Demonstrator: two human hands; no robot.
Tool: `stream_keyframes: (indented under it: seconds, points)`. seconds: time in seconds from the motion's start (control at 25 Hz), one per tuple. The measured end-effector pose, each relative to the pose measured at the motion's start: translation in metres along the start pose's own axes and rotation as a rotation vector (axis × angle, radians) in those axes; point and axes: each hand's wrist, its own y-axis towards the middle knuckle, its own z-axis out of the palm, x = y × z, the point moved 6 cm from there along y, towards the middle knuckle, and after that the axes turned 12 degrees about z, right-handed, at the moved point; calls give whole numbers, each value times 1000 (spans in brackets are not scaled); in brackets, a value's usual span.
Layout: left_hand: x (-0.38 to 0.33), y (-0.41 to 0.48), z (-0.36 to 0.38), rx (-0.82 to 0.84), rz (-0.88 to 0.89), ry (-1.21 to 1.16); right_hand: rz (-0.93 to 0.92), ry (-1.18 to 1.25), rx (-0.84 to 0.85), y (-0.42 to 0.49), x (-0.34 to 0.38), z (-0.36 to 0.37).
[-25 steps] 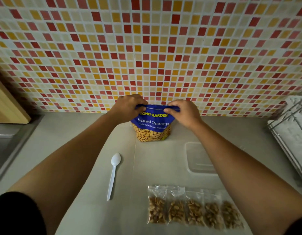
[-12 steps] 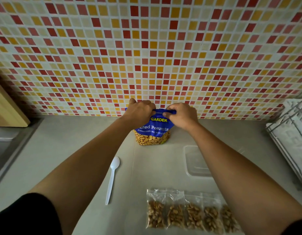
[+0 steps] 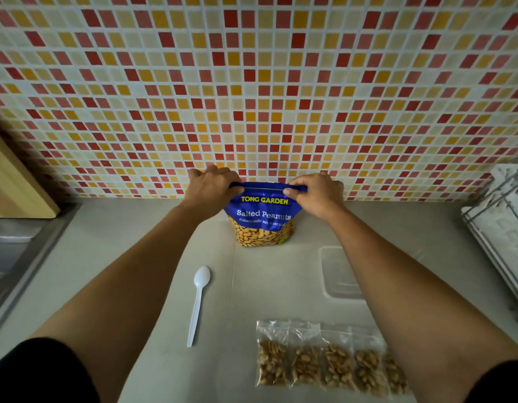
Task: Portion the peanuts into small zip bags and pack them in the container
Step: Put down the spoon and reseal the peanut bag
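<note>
Pinching the top edge of the blue peanut bag (image 3: 263, 216) with both hands, that's where I am right now. My left hand (image 3: 212, 187) is curled over the bag's left top corner, fingers closed tight on the strip, and my right hand (image 3: 316, 193) clamps the right top corner, the thumb (image 3: 291, 192) pressed against the front of the strip with the other fingers wrapped behind it. Between my two grips the top edge runs flat and taut, and a thin pale line shows along it; whether that seal is fully closed I cannot tell. The bag stands upright on the grey counter (image 3: 135, 242), close against the tiled wall (image 3: 252, 82) behind it, label facing me, peanuts showing through the clear lower window. Nearer me and to the left of the bag lies a white plastic spoon (image 3: 198, 303), bowl end towards the bag, handle towards me, touching nothing else. Nearer me and to the right of the bag sits the clear container (image 3: 324, 271), partly hidden under my right forearm. Nearest me, well apart from the bag, five small zip bags (image 3: 324, 362) filled with peanuts lie flat in a row, side by side and overlapping at the edges, the rightmost one tucked partly beneath my right forearm. Far right of the bag there's a wire dish rack (image 3: 502, 234); far left, a sink (image 3: 10, 251) and a wooden board (image 3: 16, 184) leaning at the wall.
</note>
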Motion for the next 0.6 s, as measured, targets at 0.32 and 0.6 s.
stream_keyframes:
  seconds: [0.32,0.6]
  points:
    - [8,-52,38,-396,-565,-990,209,617,128,-37,-27,40]
    - [-13,-50,125,-224,-740,-1378,390,793,354,-35,-46,113]
